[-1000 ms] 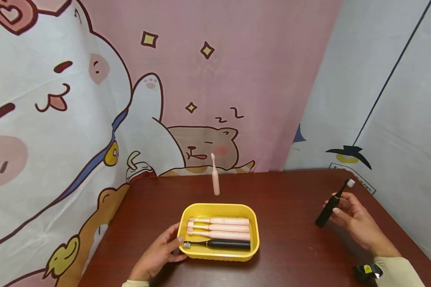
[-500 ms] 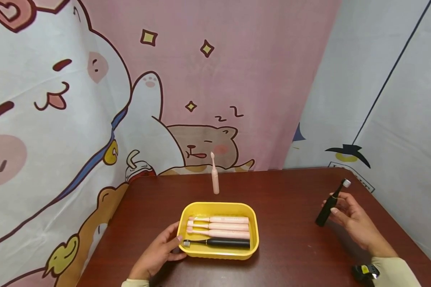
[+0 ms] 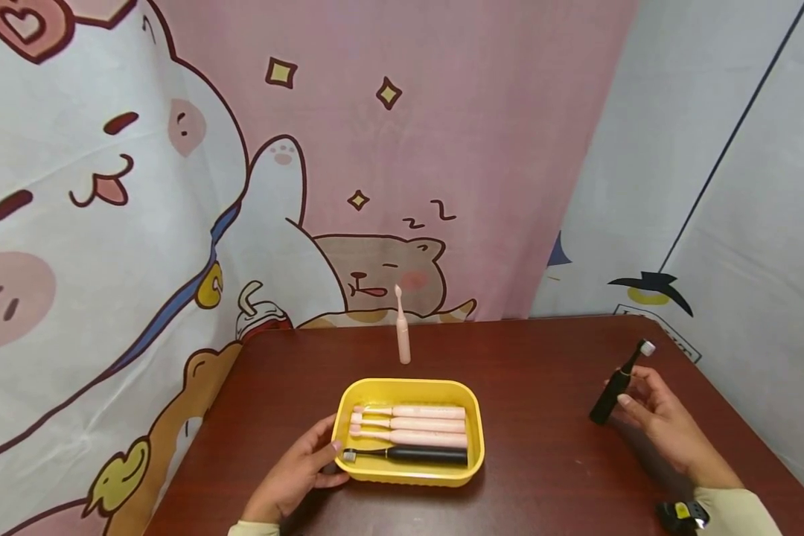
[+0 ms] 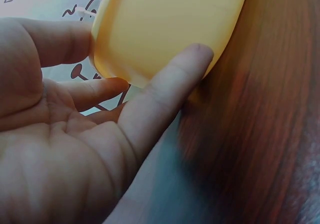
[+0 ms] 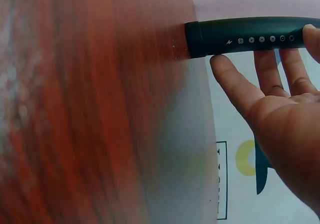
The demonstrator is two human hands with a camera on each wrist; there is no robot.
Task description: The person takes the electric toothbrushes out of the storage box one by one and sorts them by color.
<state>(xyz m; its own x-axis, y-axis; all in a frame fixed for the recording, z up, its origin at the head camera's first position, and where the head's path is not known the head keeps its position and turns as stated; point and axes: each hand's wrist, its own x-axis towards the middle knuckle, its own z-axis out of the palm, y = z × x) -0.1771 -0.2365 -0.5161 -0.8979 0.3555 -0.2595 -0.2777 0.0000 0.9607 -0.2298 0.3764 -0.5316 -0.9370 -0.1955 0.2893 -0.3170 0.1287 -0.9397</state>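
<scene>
**Station Layout, Left to Right**

At the left end of the tray [image 3: 409, 481], we locate the left hand [image 3: 298, 470]: thumb at the rim, other fingers spread around the end wall, clamped on the tray. In the tray we count four items lying lengthwise, heads left: three pink brushes [image 3: 429, 425] toward the far wall and, nearest the near wall, one black brush [image 3: 429, 455]. Directly behind the tray and apart from it, we find the lone pink brush [image 3: 403, 341], standing head up on the table [image 3: 529, 447]. Well to the right of the tray, we note the second black brush [image 3: 613, 394], head up and leaning right; we cannot tell whether its base meets the table. On that brush's right side, the right hand [image 3: 670, 432] pinches the handle, thumb and fingers clamped on it.
</scene>
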